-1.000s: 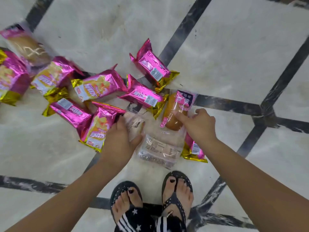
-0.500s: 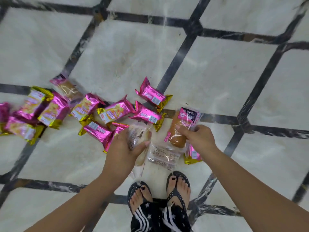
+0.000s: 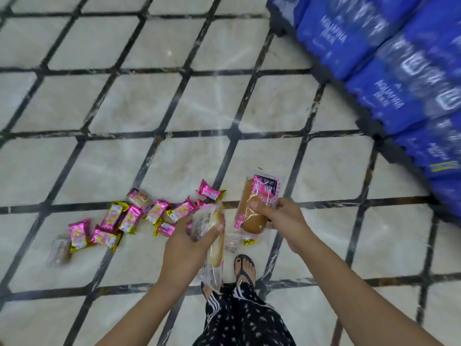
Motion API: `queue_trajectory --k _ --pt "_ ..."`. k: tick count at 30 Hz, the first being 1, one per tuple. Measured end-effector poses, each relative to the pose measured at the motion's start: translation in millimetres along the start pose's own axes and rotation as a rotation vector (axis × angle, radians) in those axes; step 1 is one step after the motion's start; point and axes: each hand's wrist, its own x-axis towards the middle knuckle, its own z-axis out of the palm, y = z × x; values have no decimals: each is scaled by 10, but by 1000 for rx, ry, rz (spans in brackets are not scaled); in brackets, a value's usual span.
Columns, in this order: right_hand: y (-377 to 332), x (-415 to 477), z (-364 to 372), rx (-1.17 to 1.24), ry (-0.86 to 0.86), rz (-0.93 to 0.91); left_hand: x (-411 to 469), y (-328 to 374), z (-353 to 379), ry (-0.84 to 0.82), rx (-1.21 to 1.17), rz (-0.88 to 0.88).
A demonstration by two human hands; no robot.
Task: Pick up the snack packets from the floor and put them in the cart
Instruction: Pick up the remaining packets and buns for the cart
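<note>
The floor (image 3: 321, 176) is pale marble tile crossed by dark diagonal strips. A scatter of pink-and-gold snack packets (image 3: 129, 218) lies at about nine o'clock from the sandalled foot (image 3: 245, 268), with a clear-wrapped one (image 3: 58, 249), blurred, possibly bread, at its far left. Blue bottle packs (image 3: 389, 71) sit at two o'clock.

We see the left hand (image 3: 185, 242) gripping a clear-wrapped pale bun packet (image 3: 212, 236) and the right hand (image 3: 282, 218) gripping a brown bun packet (image 3: 252, 208) with a pink label, both lifted above the tiled floor (image 3: 174, 108). Pink-and-gold snack packets (image 3: 129, 218) lie scattered on the floor to the left, near our sandalled foot (image 3: 245, 268). Blue shrink-wrapped bottle packs (image 3: 389, 58) fill the upper right corner.
</note>
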Motion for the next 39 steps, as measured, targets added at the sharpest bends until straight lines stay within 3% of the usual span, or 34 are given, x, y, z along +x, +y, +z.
queue_trajectory --k 8,13,20,29,39 --pt "-404 -1688 -978 217 28 -100 -1373 1133 -227 51 -136 16" --pt "-211 -2360 -1576 295 105 -137 -2016 1507 -100 -37 -162 55" --pt "95 -2912 -1952 477 294 -162 -2461 1744 119 -235 -20 167" --pt "464 -3452 -1807 822 464 -166 -2436 1845 17 -476 -70 181" --pt "697 -4089 -611 1075 670 -130 -2286 1682 -560 -744 73 223"
